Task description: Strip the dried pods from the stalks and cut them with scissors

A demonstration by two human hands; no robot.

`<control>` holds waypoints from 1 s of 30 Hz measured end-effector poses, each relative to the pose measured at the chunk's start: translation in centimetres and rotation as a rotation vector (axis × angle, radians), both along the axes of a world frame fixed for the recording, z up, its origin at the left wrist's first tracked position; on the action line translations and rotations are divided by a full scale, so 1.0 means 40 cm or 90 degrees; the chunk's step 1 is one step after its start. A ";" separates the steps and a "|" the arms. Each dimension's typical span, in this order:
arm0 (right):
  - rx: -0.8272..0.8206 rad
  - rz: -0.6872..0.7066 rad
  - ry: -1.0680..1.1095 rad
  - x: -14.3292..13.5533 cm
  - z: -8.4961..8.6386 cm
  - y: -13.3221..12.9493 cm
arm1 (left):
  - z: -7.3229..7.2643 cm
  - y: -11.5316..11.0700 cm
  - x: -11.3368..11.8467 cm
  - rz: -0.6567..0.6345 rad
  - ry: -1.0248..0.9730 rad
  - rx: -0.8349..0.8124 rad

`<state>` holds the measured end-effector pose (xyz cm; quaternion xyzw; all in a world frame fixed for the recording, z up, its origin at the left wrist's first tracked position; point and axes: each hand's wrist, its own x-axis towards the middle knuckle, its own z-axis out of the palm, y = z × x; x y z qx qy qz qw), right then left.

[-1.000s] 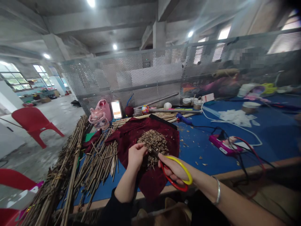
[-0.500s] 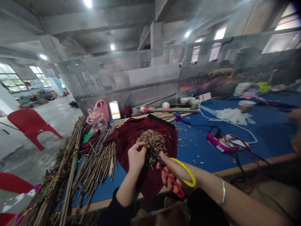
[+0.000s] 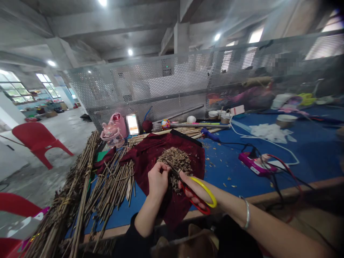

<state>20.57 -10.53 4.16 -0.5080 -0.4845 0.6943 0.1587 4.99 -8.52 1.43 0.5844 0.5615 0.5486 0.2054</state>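
Note:
My right hand (image 3: 192,191) is wrapped round the handles of a pair of scissors (image 3: 204,190), one loop yellow and the other red. The dark blades point up and left to the fingertips of my left hand (image 3: 158,180). That hand is closed in a pinch; whatever is between the fingers is too small to make out. Just beyond both hands lies a heap of short brown cut plant bits (image 3: 177,160) on a dark red cloth (image 3: 146,147). Loose dry stems (image 3: 115,186) are spread to the left of my left hand.
A tall bundle of dry stalks (image 3: 63,204) lines the left table edge. On the blue table (image 3: 224,168) stand a purple power strip (image 3: 255,164) with cables and a blue-handled tool (image 3: 210,134). A lit phone (image 3: 132,124) leans near the mesh partition (image 3: 150,89). Red chairs (image 3: 40,139) stand left.
The scissor handles have come closer together in my right hand. My left hand stays pinched near the blades. The whole view has shifted slightly.

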 end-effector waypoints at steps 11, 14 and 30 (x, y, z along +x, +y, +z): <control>0.244 -0.007 -0.003 -0.002 -0.047 -0.004 | 0.000 -0.005 0.000 -0.018 0.039 -0.021; 0.192 0.005 -0.002 0.016 -0.036 -0.006 | -0.006 0.004 -0.008 0.002 0.030 -0.012; -0.001 -0.175 0.424 0.172 -0.090 -0.034 | 0.040 -0.089 0.019 -0.097 0.358 -0.136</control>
